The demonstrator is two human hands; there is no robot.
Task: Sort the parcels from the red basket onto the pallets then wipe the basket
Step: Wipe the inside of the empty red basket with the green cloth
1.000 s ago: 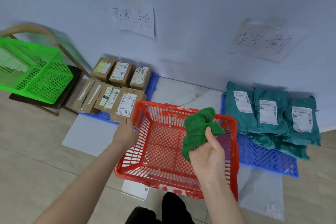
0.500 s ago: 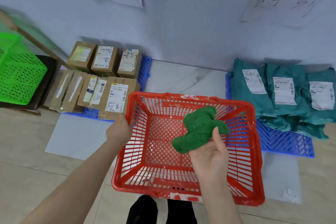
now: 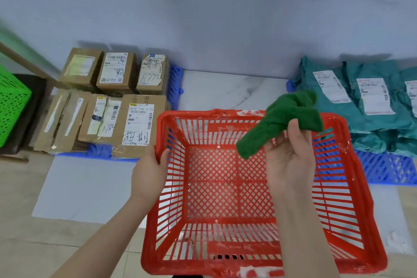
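While cardboard parcels (image 3: 112,106) sit on the left blue pallet (image 3: 174,81), the left hand (image 3: 149,169) grips the left rim of the red basket (image 3: 198,267); the right hand (image 3: 288,160) pinches a green cloth (image 3: 282,119) above it; teal parcels (image 3: 361,101) lie farther right.

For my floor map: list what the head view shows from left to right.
Green basket → cardboard boxes → left hand → red basket → teal bags. Left out: the green cloth and the right hand holding it, both over the red basket.
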